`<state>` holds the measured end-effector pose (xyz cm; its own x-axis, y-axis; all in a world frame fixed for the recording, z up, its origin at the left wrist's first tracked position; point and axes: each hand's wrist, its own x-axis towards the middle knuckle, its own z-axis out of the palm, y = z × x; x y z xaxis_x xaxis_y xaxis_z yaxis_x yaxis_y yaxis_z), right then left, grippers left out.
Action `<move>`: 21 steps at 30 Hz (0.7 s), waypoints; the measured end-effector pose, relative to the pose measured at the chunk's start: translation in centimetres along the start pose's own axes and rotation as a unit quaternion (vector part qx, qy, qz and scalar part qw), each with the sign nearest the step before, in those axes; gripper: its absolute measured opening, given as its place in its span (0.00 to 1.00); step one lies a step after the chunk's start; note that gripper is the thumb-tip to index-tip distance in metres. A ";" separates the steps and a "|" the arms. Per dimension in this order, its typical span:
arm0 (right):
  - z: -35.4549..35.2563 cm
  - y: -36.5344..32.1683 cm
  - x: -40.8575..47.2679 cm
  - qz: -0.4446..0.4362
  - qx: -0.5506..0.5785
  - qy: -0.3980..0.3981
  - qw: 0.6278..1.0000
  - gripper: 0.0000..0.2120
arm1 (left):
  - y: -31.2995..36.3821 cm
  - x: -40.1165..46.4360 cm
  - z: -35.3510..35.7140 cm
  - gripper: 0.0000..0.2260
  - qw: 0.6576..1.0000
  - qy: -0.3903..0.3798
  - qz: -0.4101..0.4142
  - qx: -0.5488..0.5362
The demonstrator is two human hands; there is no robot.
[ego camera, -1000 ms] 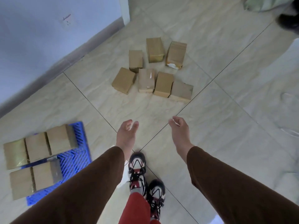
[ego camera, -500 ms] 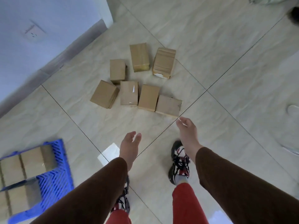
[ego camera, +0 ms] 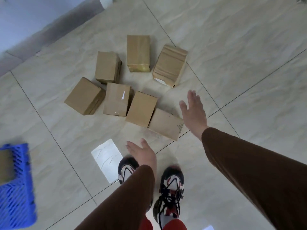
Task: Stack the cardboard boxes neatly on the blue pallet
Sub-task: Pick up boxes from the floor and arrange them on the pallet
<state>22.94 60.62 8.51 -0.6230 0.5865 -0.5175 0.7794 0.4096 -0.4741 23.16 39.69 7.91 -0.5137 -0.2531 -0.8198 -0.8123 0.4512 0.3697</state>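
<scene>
At the bottom of the head view, nearest the camera: two red trouser legs and a pair of black, white and red laced sneakers (ego camera: 172, 188) standing on the pale tiled floor (ego camera: 249, 80).

Left hand (ego camera: 143, 154): extended forward from a brown sleeve (ego camera: 126, 196), above the left shoe; fingers straight and loosely spread, holding nothing.

White sheet of paper (ego camera: 107, 159): flat on the floor just left of the left hand, faint pencil lines on it.

Blue pallet (ego camera: 15, 193): plastic lattice, at the left frame edge, blurred and cut off; one cardboard box (ego camera: 5, 165) partly visible on it.

Right hand (ego camera: 193, 112): reaching further forward than the left, palm down, fingers straight and spread, empty; it hovers just beside the right end of the nearest floor box, contact not discernible.

Nearest floor box (ego camera: 166, 124): plain brown, lying flat, its left edge touching the next box.

Front row, continuing left: plain box (ego camera: 141, 108); box with torn white tape marks (ego camera: 117, 99); angled box (ego camera: 83, 95) set slightly apart.

Back row, near the wall: small box (ego camera: 106, 67); box with yellowish tape (ego camera: 138, 53); taped box with a white label (ego camera: 169, 64), tilted, apart from the others.

Beyond: dark skirting board (ego camera: 49, 35) and a pale blue wall (ego camera: 25, 17).
</scene>
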 end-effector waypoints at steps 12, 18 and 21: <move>7.7 3.3 4.8 0.038 -0.009 -0.217 0.975 0.27 | 0.2 2.0 11.2 0.36 0.933 -0.158 -0.140 -0.293; 3.9 0.2 -1.5 0.049 0.041 -0.184 0.981 0.26 | 0.6 -3.0 6.0 0.27 0.940 -0.160 -0.058 -0.297; 2.4 -3.9 -5.8 0.036 0.086 -0.163 0.982 0.25 | 1.4 -5.4 1.0 0.25 0.951 -0.123 -0.020 -0.283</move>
<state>23.41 53.95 11.67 -0.5769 0.3435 -0.7411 0.8167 0.2342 -0.5273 25.09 42.55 12.40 -0.4555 -0.0204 -0.8900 -0.8842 -0.1058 0.4549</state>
